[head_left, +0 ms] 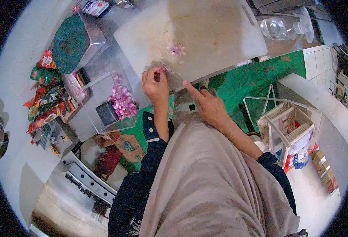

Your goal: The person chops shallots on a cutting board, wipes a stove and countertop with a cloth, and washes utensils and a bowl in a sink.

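My right hand (209, 104) is closed round the handle of a knife (175, 74), its index finger stretched along the top. The blade points up and left over the near edge of a large white cutting board (217, 43). At the knife's tip, my left hand (156, 83) pinches a small pinkish piece (163, 68), probably shallot; its fingers are curled. Sliced purple-white pieces (176, 49) lie in a small heap on the board beyond the hands. To the left, a clear plastic tub (97, 85) holds many pink peeled shallots (122, 100) and a small black container (107, 113).
A metal container with a green round top (69, 44) stands at the left, near colourful food packets (47, 102). A clear glass jar (278, 28) lies at the upper right. White plastic baskets (288, 124) are on the right, and a stove (89, 177) is at lower left.
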Demonstrator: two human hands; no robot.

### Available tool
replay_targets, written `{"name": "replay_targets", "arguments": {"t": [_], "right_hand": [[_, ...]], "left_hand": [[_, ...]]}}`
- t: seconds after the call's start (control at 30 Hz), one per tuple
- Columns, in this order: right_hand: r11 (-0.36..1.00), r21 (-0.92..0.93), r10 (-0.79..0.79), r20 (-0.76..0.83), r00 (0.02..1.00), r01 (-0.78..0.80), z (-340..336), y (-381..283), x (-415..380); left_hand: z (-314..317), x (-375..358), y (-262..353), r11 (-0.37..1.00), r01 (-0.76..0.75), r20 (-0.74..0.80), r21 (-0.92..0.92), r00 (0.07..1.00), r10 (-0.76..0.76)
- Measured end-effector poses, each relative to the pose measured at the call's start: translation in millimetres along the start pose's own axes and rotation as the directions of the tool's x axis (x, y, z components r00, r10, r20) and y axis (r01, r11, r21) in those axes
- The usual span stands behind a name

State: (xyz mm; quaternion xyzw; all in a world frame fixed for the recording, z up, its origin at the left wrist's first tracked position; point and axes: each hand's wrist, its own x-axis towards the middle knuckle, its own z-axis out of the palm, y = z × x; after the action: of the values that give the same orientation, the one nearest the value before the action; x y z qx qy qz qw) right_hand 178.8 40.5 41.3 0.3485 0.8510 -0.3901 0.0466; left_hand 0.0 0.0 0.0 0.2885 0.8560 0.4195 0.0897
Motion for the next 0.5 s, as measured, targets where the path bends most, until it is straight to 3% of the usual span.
{"name": "replay_targets", "arguments": {"t": [0.27, 0.37, 0.5], "right_hand": [[0.996, 0.088, -0.004, -0.039, 0.999, 0.008, 5, 1, -2], [0.997, 0.08, -0.01, -0.047, 0.999, 0.014, 2, -3, -3], [0.998, 0.065, -0.026, -0.033, 0.999, 0.028, 4, -2, -3]], "left_hand": [[-3, 3, 4, 1.0, -0.001, 0.022, 0.011, 1.0, 0.0], [-4, 2, 2, 0.991, 0.131, 0.073, -0.027, 0.989, -0.129], [0, 2, -3, 0.999, 0.031, 0.014, -0.036, 0.999, -0.031]]}}
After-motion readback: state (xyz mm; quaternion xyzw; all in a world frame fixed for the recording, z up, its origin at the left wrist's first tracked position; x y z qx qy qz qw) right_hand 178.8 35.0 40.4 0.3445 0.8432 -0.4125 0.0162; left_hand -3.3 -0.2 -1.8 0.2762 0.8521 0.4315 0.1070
